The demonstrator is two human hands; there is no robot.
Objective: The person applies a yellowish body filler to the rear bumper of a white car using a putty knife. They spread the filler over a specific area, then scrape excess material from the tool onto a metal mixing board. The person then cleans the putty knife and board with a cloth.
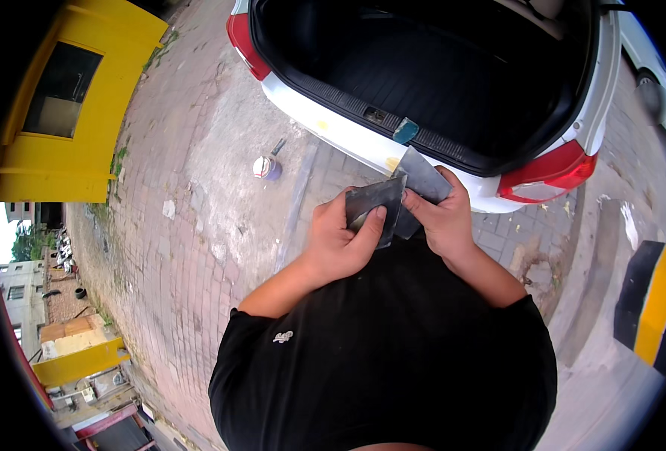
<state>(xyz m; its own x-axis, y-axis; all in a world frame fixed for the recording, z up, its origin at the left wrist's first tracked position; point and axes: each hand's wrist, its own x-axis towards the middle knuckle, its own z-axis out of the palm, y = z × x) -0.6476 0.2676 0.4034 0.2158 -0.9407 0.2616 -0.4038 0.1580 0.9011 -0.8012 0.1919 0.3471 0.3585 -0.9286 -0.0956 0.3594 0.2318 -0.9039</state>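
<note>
My left hand (pixel 333 244) is closed on a dark, flat filler spreader (pixel 368 201), thumb across its face. In my right hand (pixel 450 219) is a grey, flat metal spreader (pixel 421 174), gripped between thumb and fingers. The two blades meet and overlap in front of my chest. Just beyond them runs the white rear bumper (pixel 333 128) of a car, with a yellowish filler patch (pixel 393 162) near the blades and a fainter one (pixel 322 125) farther left. A small teal piece (pixel 406 130) lies on the boot's sill.
The car's boot (pixel 423 68) stands open, between red tail lights (pixel 551 173). A small tin (pixel 267 167) sits on the paving to the left, a dark-handled tool beside it. A yellow structure (pixel 84 98) rises far left; a black-and-yellow striped block (pixel 649 304) is at right.
</note>
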